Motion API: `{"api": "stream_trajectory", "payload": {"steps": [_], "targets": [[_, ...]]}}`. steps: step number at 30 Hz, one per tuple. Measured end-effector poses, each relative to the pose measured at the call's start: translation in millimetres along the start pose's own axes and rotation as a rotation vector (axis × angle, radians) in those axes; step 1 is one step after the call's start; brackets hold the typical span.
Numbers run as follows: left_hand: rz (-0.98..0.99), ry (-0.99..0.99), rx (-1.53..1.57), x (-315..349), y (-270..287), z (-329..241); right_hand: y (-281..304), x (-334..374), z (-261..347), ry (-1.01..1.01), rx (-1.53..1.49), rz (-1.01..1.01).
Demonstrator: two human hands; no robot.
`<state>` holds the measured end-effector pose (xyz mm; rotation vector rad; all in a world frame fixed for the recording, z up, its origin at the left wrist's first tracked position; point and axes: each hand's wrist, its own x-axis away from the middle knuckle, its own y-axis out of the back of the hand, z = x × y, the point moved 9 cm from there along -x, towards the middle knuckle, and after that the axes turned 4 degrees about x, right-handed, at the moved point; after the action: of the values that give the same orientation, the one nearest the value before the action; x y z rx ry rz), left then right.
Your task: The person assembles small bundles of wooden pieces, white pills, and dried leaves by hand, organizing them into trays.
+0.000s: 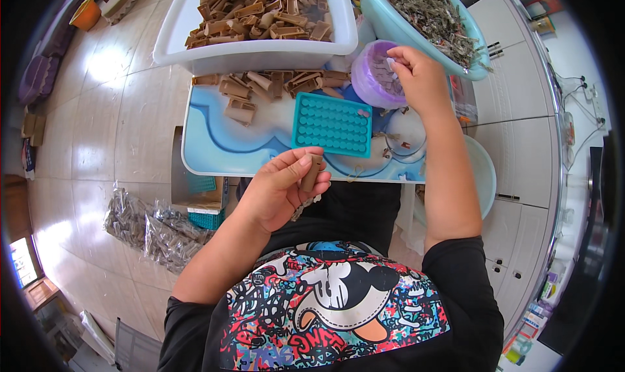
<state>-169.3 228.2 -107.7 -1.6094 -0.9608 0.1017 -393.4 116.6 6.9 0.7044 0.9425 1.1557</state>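
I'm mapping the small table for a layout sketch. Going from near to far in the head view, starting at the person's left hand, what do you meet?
Left hand holding a brown cardboard tube → teal perforated tray → loose brown tubes → white bin full of tubes.

Brown tubes [260,11] fill a white tub [195,46] at the far side. A teal tray [332,124] dotted with holes lies on a table [215,147] patterned in blue and white waves. At right are a lilac bowl [374,79] and a pale turquoise basin [390,20]. The shirt [338,307] is black with a multicoloured cartoon print.
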Motion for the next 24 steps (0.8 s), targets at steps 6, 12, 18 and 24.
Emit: {"api": "stream_trajectory", "payload": {"steps": [6, 12, 18, 24], "targets": [[-0.015, 0.010, -0.006, -1, -2, 3, 16, 17, -2, -0.014, -0.015, -0.123], [0.010, 0.003, -0.030, -3, -2, 6, 29, 33, 6, 0.121, -0.045, -0.324], [-0.017, -0.033, -0.074, -3, -1, 5, 18, 57, -4, -0.064, -0.563, -0.359], [0.043, -0.056, -0.037, -7, -6, 7, -26, 122, 43, -0.069, -0.962, -0.087]]}}
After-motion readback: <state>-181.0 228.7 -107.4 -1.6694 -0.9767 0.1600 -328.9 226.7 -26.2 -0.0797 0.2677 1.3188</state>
